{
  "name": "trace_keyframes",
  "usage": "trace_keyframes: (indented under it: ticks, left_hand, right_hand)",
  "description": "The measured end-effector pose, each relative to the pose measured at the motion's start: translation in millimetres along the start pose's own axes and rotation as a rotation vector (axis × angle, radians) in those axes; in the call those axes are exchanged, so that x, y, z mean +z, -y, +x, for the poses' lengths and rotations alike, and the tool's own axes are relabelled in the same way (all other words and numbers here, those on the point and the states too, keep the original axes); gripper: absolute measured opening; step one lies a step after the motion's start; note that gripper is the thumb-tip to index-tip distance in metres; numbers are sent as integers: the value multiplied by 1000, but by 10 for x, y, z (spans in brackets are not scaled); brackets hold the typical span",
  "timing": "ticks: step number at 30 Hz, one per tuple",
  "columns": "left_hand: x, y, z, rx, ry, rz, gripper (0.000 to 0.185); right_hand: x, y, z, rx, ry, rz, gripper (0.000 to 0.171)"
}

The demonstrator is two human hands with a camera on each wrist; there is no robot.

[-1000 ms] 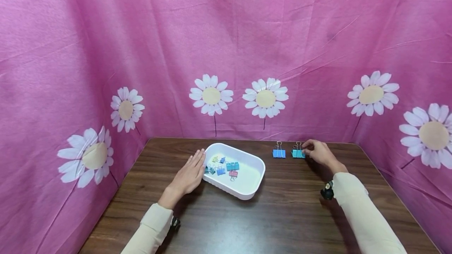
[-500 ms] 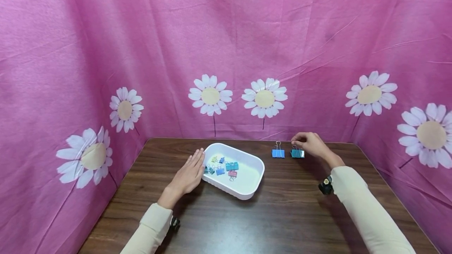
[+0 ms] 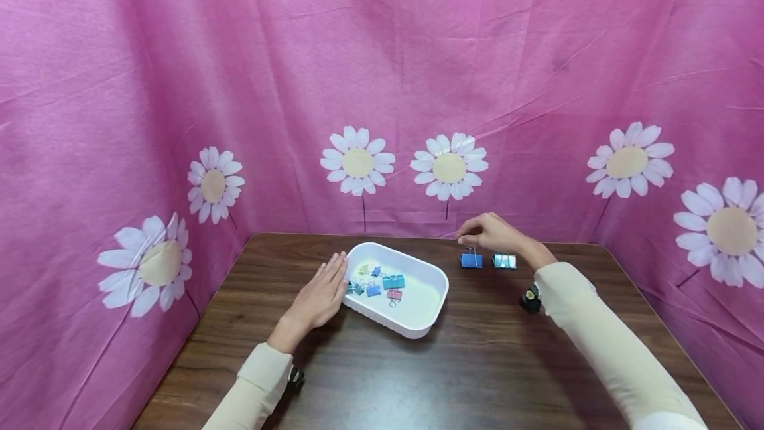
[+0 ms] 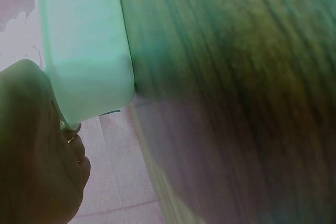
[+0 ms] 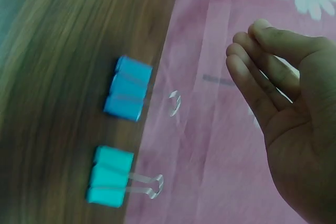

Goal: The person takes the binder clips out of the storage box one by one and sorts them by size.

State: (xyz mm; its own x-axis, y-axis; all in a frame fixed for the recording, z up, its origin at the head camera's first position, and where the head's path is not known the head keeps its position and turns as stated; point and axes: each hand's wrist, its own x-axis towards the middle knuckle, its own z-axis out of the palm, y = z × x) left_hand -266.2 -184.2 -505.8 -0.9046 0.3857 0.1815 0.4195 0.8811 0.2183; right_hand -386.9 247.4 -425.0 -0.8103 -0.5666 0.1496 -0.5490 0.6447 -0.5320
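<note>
Now right hand (image 3: 492,234) empty, fingers relaxed, above blue metal binder clip (image 3: 471,259); left hand (image 3: 319,297) flat against white plastic tray (image 3: 418,320). Next: likely reach into tray.

One tray (image 3: 430,304) — two table clips (image 3: 471,260)

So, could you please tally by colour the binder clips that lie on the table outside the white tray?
Blue binder clip: 1
Teal binder clip: 1
Total: 2
The clips inside the white tray are too small and too crowded to count reliably.
</note>
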Motion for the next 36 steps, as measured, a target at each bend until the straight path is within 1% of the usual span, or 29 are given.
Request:
trace_keyframes:
  ticks: [5,9,12,16,20,25,28,36]
  left_hand:
    - [6,6,-3,8,-5,8,57]
    - [12,10,-9,14,1,23,57]
    - [12,10,-17,20,-12,28,57]
    - [5,6,-17,20,-21,16,57]
    - [3,3,-13,13,-1,13,57]
    - [8,-2,-13,1,9,12,58]
    - [18,-3,-10,5,3,7,57]
    - [-13,-11,-10,4,15,22,57]
  right_hand:
    - [75,234,199,-67,89,25,9]
    - [166,408,338,-153,138,-3,9]
    - [231,530,431,-212,174,-12,9]
    - [297,693,529,-222,243,-8,11]
    - [365,825,616,-221,300,-25,12]
    - [479,944,737,-318,326,-58,10]
    - [549,992,805,-354,336,-65,10]
    - [722,1051,947,-355,384,-65,18]
